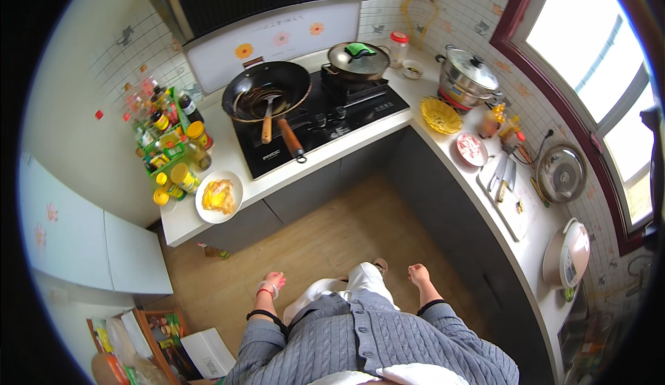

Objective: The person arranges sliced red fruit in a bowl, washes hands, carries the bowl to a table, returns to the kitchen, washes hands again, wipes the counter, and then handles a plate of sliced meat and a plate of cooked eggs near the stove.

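My left hand [274, 281], with a red cord and a bangle at the wrist, hangs over the floor with its fingers curled. On the other side of my body, my right hand [417, 272] is also curled; neither hand touches anything. Before me, a black wok [296, 81] sits on the cooktop [332, 127] with a wooden-handled spatula [267, 125] in it. Left of it, a white plate [200, 203] of fried egg [218, 196] stands at the counter's edge. A lidded pan [382, 65] with a green cloth [358, 49] on its lid occupies the right burner.
Sauce bottles [161, 120] and yellow-lidded jars [183, 176] crowd the left counter. Along the right counter stand a steamer pot [467, 78], a yellow basket [441, 116], a dish of raw meat [470, 150], knives [506, 177] on a cutting board [511, 221] and a rice cooker [563, 255].
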`<action>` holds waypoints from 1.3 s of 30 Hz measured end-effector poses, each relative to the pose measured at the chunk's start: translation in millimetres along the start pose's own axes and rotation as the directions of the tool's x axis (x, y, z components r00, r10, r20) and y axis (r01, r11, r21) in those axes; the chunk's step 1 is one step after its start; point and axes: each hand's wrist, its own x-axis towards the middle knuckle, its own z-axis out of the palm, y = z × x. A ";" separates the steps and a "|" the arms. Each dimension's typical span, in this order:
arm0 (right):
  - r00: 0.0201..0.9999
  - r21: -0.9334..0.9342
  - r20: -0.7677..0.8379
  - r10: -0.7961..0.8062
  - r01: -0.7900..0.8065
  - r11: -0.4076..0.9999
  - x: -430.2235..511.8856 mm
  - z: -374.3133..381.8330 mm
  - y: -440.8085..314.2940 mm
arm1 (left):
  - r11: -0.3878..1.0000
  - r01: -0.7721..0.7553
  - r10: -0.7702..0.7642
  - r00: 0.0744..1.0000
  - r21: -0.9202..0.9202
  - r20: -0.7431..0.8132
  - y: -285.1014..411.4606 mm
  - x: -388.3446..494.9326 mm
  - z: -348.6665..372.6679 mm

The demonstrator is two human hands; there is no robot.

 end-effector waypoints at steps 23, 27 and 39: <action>0.996 0.096 0.080 0.048 -0.056 0.994 -14.0 -4.4 1.3 | 1.000 -0.024 0.023 0.999 0.018 0.038 -1.4 7.9 3.4; 0.996 0.061 0.087 0.021 -0.026 0.998 -16.6 -5.4 -5.6 | 0.999 -0.027 0.027 0.999 0.018 0.029 -3.2 8.3 1.5; 0.982 0.041 0.181 -0.057 0.050 0.998 -7.6 10.3 -29.5 | 0.996 -0.062 0.060 0.998 -0.068 -0.026 -30.5 -1.5 -14.6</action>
